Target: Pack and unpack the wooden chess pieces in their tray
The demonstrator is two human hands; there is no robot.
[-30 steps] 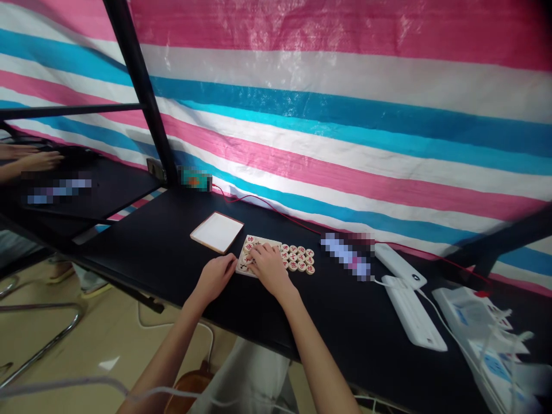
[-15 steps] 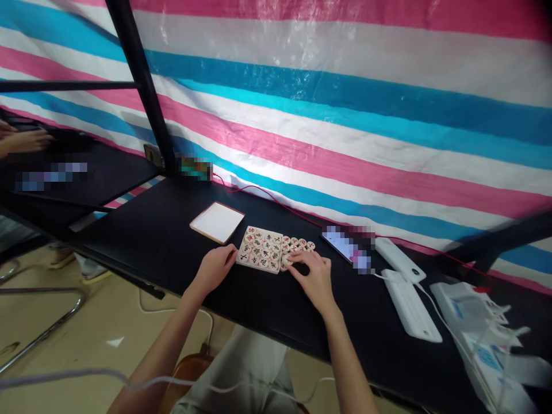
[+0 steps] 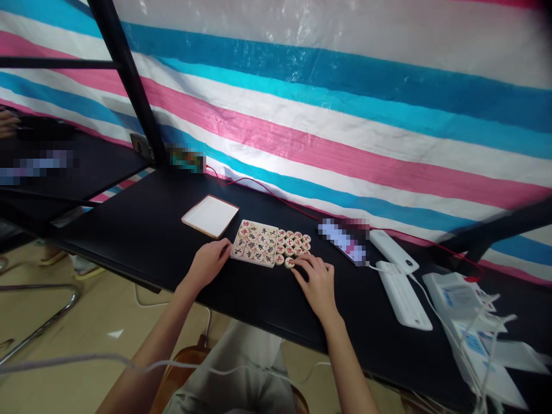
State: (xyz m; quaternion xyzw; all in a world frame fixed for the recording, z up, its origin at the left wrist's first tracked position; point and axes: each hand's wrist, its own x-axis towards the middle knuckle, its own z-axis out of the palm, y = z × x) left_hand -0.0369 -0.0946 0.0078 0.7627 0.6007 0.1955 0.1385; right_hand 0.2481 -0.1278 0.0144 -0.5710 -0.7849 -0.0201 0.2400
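Note:
Chinese chess pieces with black and red characters fill a shallow square box (image 3: 253, 263) on the black table. Beside its right edge, several round red-marked Chinese chess pieces (image 3: 289, 242) lie flat in rows. My left hand (image 3: 210, 261) is closed at the box's left edge, thumb and fingers together against it. With bent fingers, my right hand (image 3: 317, 283) has its fingertips on a Chinese chess piece (image 3: 290, 263) at the near end of the rows. Part of the right-hand side of the rows is hidden by these fingers.
A white-lined square lid (image 3: 210, 215) lies left of the box. To the right are a phone (image 3: 342, 240), white power banks (image 3: 403, 296) and white packages with cables (image 3: 474, 322). A striped sheet (image 3: 302, 115) hangs behind. Another person's hand (image 3: 7, 123) shows far left.
My right hand has shifted slightly and its fingers now reveal more of the rows and the near piece. My left hand stays at the box. The camera view has tilted down a little.

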